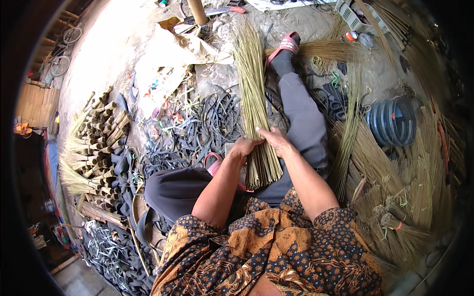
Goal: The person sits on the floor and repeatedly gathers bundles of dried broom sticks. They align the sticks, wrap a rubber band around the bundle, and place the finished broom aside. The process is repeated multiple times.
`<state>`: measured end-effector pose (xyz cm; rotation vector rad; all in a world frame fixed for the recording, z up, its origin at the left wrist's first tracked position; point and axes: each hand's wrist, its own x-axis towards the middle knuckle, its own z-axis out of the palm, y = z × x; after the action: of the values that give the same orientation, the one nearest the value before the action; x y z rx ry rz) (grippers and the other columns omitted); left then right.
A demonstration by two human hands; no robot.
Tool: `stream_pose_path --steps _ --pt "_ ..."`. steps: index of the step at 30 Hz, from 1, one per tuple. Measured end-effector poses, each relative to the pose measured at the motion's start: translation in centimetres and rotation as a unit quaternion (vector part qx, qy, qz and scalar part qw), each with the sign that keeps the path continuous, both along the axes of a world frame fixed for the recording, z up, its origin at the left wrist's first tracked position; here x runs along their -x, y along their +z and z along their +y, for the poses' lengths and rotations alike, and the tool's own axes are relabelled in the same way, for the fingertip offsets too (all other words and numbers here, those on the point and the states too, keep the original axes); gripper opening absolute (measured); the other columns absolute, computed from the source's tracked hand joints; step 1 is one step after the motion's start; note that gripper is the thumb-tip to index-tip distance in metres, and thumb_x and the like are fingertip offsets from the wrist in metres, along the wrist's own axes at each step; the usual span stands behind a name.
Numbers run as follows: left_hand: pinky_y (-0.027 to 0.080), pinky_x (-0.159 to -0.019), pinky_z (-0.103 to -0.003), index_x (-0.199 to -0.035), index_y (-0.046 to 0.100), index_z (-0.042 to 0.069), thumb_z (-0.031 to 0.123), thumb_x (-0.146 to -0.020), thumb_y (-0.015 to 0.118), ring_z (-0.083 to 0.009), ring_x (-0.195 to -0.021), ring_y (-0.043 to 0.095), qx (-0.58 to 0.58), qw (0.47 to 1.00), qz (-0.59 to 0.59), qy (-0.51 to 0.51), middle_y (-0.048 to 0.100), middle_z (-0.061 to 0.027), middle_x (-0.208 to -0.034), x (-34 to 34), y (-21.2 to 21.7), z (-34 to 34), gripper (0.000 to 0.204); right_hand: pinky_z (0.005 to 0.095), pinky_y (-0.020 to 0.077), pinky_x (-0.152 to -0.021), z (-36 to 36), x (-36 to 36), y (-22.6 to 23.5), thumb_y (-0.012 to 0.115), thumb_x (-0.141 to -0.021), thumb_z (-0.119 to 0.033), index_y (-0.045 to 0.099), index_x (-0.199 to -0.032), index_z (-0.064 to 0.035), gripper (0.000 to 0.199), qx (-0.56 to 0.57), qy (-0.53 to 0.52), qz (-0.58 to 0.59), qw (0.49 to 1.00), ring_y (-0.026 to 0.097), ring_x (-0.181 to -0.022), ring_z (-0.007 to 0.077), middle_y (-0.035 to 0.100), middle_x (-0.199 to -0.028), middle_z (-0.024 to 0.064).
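Note:
A long bundle of greenish-yellow broom straws (252,93) lies lengthwise between my legs, its cut ends toward my lap and its thin tips fanned out away from me. My left hand (244,147) is closed on its left side near the cut ends. From the right, my right hand (276,140) grips the same bundle, with the thumb across the top of the straws. The fingers underneath are hidden. Another loose spray of straws (348,140) lies beside my stretched-out right leg (301,113).
Finished-looking small brooms (98,148) are stacked at the left. Dark rubber strips (197,128) litter the ground before me. To the right are a ribbed bluish container (391,122) and heaps of straw (414,172). A red-handled knife (222,11) lies beyond a wooden post (197,11).

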<state>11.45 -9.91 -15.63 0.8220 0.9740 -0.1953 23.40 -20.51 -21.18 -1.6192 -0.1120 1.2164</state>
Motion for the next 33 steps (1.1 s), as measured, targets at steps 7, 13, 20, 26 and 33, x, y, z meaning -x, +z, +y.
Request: stream_pose_path --steps 7,13,20,26,33 --pt "0.066 -0.072 -0.045 -0.116 0.068 -0.007 0.014 -0.094 0.073 -0.0288 -0.083 0.077 0.025 1.0 0.009 0.011 0.075 -0.0204 -0.104 0.2 0.2 0.8 0.03 0.0435 0.0584 -0.084 -0.3 0.0 0.9 0.078 -0.085 -0.028 0.054 -0.128 0.0088 0.06 -0.027 -0.041 0.146 0.988 0.067 -0.102 0.0296 0.065 -0.115 0.0219" --pt "0.065 -0.072 -0.046 -0.113 0.068 -0.007 0.014 -0.094 0.072 -0.0295 -0.081 0.076 0.011 1.0 -0.003 0.009 0.075 -0.0195 -0.102 0.4 -0.1 0.9 0.028 0.0415 0.0591 -0.065 -0.1 0.5 1.5 0.073 -0.091 -0.018 0.066 -0.109 -0.0015 0.025 -0.029 -0.063 0.132 0.989 0.068 -0.079 0.0204 0.069 -0.095 0.0104" --pt "0.065 -0.069 -0.045 -0.112 0.068 -0.006 0.013 -0.094 0.071 -0.0285 -0.077 0.076 0.028 0.999 0.029 0.017 0.075 -0.0183 -0.097 0.2 -0.3 1.0 0.027 0.0414 0.0615 -0.068 -0.4 0.4 1.7 0.073 -0.09 -0.019 0.066 -0.106 0.0 0.026 -0.026 -0.057 0.117 0.991 0.069 -0.081 0.0221 0.069 -0.093 0.0124" --pt "0.065 -0.068 -0.043 -0.108 0.069 -0.004 0.011 -0.094 0.069 -0.0264 -0.075 0.075 0.029 0.999 0.024 0.013 0.074 -0.0153 -0.091 0.4 -0.3 0.9 0.021 0.041 0.0615 -0.064 -0.3 0.4 -0.3 0.07 -0.092 -0.021 0.065 -0.101 0.0008 0.024 0.01 -0.104 0.099 0.99 0.069 -0.078 0.0228 0.069 -0.093 0.0129" --pt "0.051 -0.047 -0.035 -0.098 0.067 -0.003 0.011 -0.093 0.067 -0.019 -0.051 0.057 0.059 0.997 0.003 0.052 0.066 -0.0087 -0.074 0.3 -1.2 0.9 0.014 0.0316 0.0518 -0.05 -0.5 -0.1 2.8 0.067 -0.096 -0.02 0.063 -0.092 -0.0039 0.016 -0.034 -0.07 0.155 0.985 0.058 -0.057 0.0146 0.06 -0.072 0.0047"
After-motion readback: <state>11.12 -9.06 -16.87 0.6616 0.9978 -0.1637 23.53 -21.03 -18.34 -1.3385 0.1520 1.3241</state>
